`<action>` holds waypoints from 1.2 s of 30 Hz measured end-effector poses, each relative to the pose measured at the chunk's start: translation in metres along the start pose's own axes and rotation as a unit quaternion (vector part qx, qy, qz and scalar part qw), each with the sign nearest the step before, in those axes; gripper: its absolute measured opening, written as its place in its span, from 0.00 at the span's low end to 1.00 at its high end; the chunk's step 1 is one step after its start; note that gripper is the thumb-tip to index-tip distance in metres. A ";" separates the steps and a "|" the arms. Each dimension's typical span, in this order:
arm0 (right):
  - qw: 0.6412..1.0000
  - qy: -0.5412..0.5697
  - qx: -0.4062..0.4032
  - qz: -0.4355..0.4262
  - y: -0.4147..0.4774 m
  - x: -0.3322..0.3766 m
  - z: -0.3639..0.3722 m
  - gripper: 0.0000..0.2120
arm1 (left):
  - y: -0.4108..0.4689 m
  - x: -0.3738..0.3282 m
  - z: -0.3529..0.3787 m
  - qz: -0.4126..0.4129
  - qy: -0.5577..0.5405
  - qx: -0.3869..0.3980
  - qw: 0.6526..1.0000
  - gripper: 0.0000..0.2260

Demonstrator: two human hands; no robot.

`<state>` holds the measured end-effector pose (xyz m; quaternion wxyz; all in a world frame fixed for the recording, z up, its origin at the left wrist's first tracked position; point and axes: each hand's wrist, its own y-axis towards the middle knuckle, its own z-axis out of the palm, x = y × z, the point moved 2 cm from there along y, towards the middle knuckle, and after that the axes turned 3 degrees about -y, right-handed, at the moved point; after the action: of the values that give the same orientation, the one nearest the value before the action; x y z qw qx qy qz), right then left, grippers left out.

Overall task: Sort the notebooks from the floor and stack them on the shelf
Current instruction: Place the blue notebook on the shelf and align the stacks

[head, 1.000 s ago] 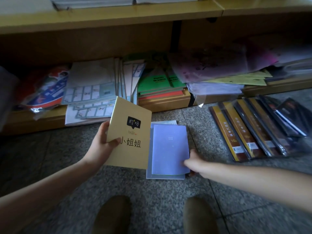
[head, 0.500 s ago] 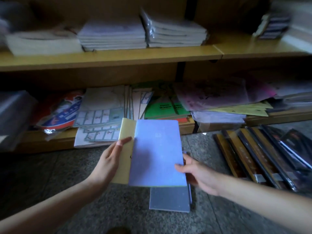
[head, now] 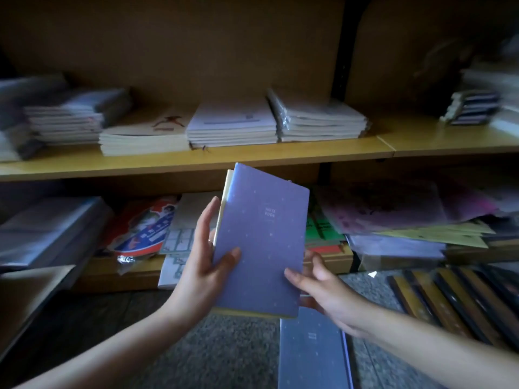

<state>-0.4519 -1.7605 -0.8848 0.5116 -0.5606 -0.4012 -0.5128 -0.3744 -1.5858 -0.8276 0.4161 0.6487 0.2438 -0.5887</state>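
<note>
Two notebooks [head: 261, 240] raised higher | left hand [head: 202, 265] grips them | right hand [head: 323, 287] pinches corner

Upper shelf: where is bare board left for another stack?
The upper shelf is bare between the wrapped stack and the dark stack, plus a narrow front strip. Left of that, stacks sit side by side. The lower shelf is piled full.

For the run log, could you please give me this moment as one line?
left hand: holds purple notebook over yellow notebook | right hand: pinches its lower right corner | blue notebook: on floor
</note>
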 end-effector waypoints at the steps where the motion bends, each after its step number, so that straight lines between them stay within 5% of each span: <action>1: 1.000 0.004 0.006 -0.014 0.001 0.004 0.002 0.20 | 0.002 -0.004 0.001 0.010 0.000 -0.016 1.000 0.30; 6: 0.991 -0.054 -0.006 -0.126 0.005 0.025 0.006 0.19 | 0.012 -0.010 -0.005 0.007 0.031 -0.045 0.998 0.26; 15: 0.963 -0.152 -0.026 -0.220 0.011 0.050 0.010 0.38 | 0.024 -0.012 -0.008 0.003 0.003 -0.078 0.997 0.26; 21: 0.975 -0.028 -0.059 -0.214 0.018 0.061 0.023 0.30 | 0.036 -0.024 -0.023 0.013 -0.014 -0.116 0.993 0.26; 27: 0.988 -0.006 0.046 -0.148 0.016 0.077 0.038 0.35 | 0.044 -0.038 -0.044 0.002 -0.071 -0.100 0.992 0.29; 36: 0.990 0.027 -0.045 -0.133 0.018 0.086 0.038 0.29 | 0.047 -0.048 -0.033 0.007 -0.063 -0.050 0.997 0.26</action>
<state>-0.4147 -1.7324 -0.8008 0.4234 -0.5108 -0.4346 -0.6090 -0.3272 -1.5753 -0.7711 0.4669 0.5905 0.2420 -0.6122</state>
